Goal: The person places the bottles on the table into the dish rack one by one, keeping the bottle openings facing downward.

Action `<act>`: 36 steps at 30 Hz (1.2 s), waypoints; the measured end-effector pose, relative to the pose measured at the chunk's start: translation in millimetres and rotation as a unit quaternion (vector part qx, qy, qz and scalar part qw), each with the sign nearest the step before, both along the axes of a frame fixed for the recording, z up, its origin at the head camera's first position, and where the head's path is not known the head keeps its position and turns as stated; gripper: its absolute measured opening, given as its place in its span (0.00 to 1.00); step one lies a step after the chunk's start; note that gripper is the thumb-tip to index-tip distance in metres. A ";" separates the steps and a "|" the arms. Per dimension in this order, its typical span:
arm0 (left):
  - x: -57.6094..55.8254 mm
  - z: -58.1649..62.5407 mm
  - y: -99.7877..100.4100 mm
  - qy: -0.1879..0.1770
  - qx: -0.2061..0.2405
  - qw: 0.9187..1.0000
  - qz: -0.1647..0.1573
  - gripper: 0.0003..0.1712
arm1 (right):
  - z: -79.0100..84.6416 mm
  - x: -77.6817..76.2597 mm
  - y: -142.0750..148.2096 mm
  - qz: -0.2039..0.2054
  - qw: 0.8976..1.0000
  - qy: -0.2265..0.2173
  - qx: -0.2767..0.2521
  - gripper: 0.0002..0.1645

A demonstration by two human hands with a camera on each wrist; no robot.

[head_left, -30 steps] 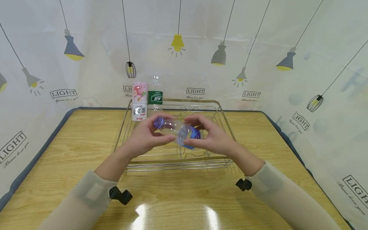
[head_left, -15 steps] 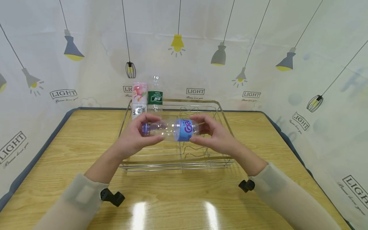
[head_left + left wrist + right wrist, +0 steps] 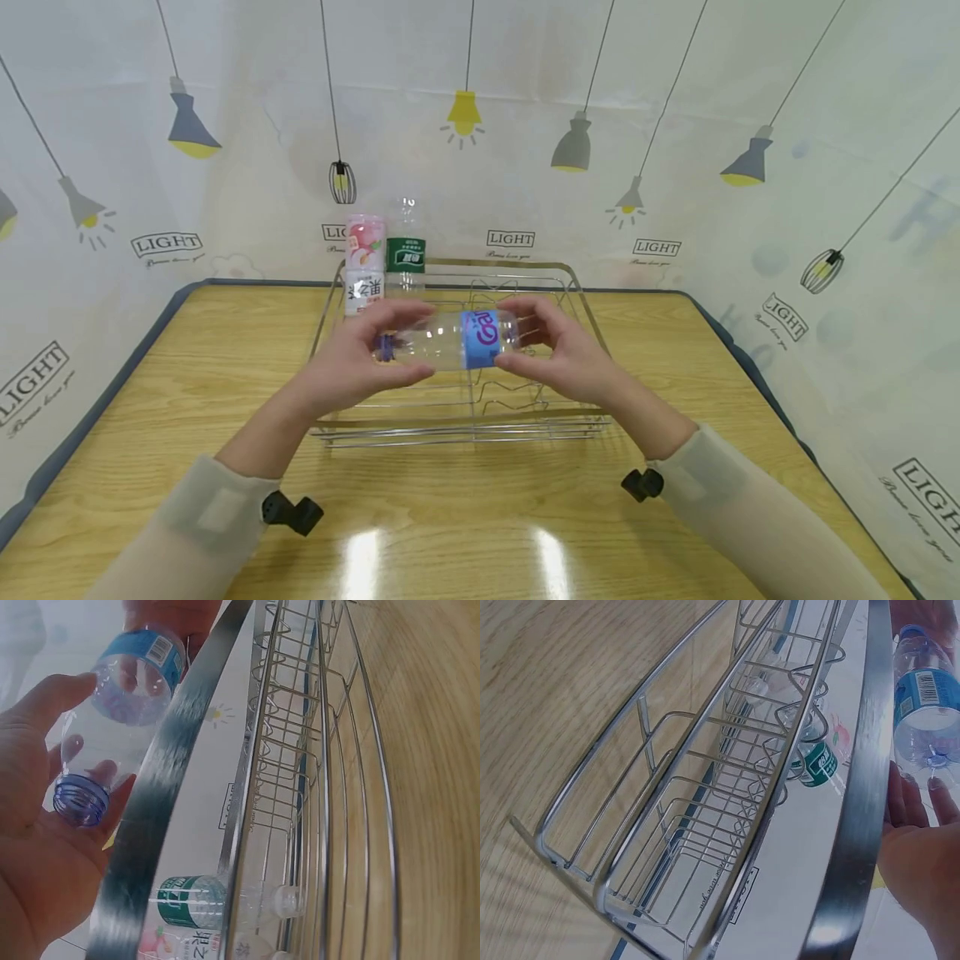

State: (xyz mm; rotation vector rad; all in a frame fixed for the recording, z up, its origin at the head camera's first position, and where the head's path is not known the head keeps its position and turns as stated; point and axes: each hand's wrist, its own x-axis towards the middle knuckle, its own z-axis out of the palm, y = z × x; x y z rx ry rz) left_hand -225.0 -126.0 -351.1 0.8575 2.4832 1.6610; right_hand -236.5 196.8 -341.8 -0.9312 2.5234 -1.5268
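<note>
Above the wire rack (image 3: 465, 422), an empty clear plastic bottle (image 3: 438, 343) with a blue label and a purple-blue cap lies sideways between both hands. The left hand (image 3: 348, 358) curls loosely round its cap and neck end. At the base end, the thumb and fingers of the right hand (image 3: 566, 354) hold it beside the label. In the left wrist view the bottle (image 3: 112, 742) has the left thumb on its side and the cap near the palm. The right wrist view shows fingertips (image 3: 936, 784) at the bottle's base.
At the rack's back left, a pink-and-white bottle (image 3: 365, 242) and a clear bottle with a green label (image 3: 406, 257) stand upside down. The rack has a raised metal rail and wavy wire dividers, and rests on a wood-grain table (image 3: 450, 517). A lamp-print curtain (image 3: 525, 192) hangs behind.
The bottle has turned from slanted to nearly level, its label now facing up and toward the camera. The left hand has shifted left along the neck, the right hand slightly right.
</note>
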 end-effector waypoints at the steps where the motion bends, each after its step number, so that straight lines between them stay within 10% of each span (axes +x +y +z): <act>1: 0.3 0.8 0.7 0.018 -0.015 1.000 0.001 0.40 | 0.2 0.0 -0.6 -0.001 1.000 0.002 0.002 0.41; 8: 3.0 5.9 9.2 0.131 -0.109 0.985 0.009 0.38 | -1.0 -0.9 -3.1 -0.001 1.000 0.015 0.009 0.40; 21: 5.1 -0.3 17.9 0.165 -0.139 0.976 0.027 0.42 | 1.2 0.9 -6.4 -0.010 1.000 0.020 0.007 0.42; 36: -2.9 -9.6 15.5 -0.017 0.006 0.999 0.041 0.40 | 3.2 -1.1 -11.0 -0.017 0.999 -0.001 -0.027 0.41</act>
